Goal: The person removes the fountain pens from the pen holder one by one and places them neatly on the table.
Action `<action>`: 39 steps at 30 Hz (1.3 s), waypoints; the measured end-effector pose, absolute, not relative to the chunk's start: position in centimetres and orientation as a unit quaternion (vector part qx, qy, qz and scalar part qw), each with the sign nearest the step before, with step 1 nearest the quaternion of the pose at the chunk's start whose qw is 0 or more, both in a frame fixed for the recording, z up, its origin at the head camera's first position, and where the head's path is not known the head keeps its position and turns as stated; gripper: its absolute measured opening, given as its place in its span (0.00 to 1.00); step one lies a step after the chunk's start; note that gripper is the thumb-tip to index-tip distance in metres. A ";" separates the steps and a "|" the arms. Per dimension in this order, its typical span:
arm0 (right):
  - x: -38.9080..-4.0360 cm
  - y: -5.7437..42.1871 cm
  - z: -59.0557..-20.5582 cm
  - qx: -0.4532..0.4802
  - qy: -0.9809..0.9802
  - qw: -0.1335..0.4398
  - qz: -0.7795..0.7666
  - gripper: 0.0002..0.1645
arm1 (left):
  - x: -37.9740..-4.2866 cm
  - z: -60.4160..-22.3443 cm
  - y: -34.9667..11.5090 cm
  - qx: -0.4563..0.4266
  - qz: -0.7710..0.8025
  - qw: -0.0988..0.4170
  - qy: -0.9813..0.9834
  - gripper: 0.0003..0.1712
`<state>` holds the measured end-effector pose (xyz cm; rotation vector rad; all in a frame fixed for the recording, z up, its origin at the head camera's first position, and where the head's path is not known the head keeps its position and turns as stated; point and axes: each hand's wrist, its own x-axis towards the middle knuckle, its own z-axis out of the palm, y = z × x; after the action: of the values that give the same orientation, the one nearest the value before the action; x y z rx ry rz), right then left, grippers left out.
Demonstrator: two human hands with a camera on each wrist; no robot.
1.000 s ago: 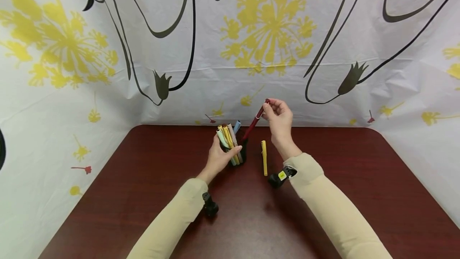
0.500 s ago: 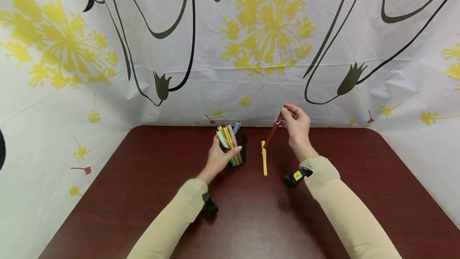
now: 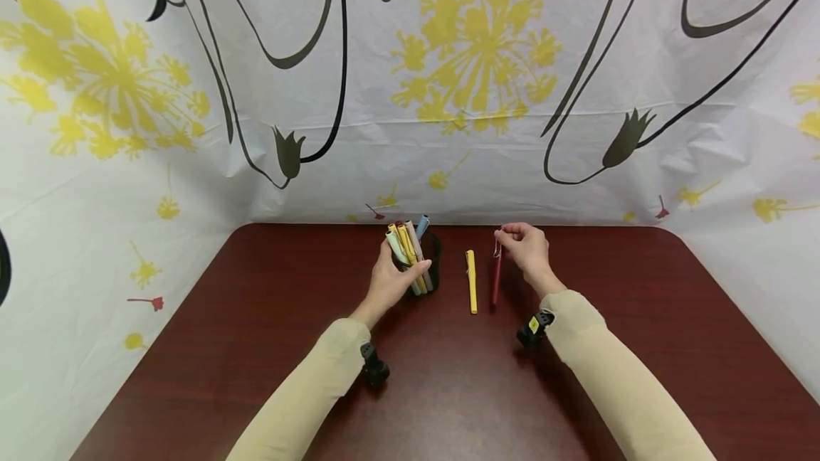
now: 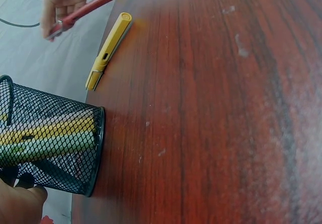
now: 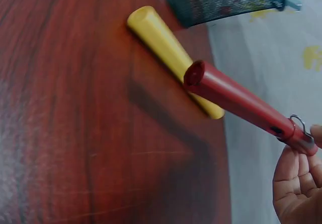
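Note:
A black mesh pen holder [image 3: 434, 262] stands near the table's far edge with several pens [image 3: 406, 240] in it, among them mint, yellow, grey and blue ones. My left hand [image 3: 389, 279] grips the holder, fingers on its left side and thumb across the front. To the right, my right hand [image 3: 528, 251] pinches a red pen [image 3: 497, 279] by its clip end; its other end points down toward me. The right wrist view shows that red pen [image 5: 241, 100] raised over the table, its shadow below. Between the holder and the red pen lies a yellow pen [image 3: 471, 282] on the table.
The dark red wooden table [image 3: 410, 390] ends at a white patterned cloth [image 3: 371, 91] hanging just behind it. A black wrist camera [image 3: 374, 368] sits on the left wrist and another wrist camera [image 3: 533, 329] on the right, both close over the table.
My right hand has lifted the red pen out of the holder, carried it right past the yellow pen, then lowered it toward the table. The left hand has stayed on the holder.

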<state>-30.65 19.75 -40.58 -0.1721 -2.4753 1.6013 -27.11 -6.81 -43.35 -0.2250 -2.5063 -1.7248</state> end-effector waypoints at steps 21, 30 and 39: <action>-31.5 19.0 -43.6 -0.063 -0.889 0.038 0.453 0.17 | -27.2 -43.2 -6.8 -0.078 -0.571 0.046 -0.816 0.54; -31.7 18.6 -43.9 -0.064 -0.915 0.044 0.397 0.17 | -27.2 -43.2 -6.8 -0.075 -0.572 0.045 -0.816 0.54; -31.8 18.4 -44.1 -0.056 -0.923 0.053 0.378 0.16 | -27.3 -43.2 -6.9 -0.076 -0.572 0.045 -0.815 0.54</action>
<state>-31.84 18.38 -44.13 -0.1703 -2.8048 1.1495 -27.28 -6.87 -43.23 -0.2319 -2.4902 -1.7480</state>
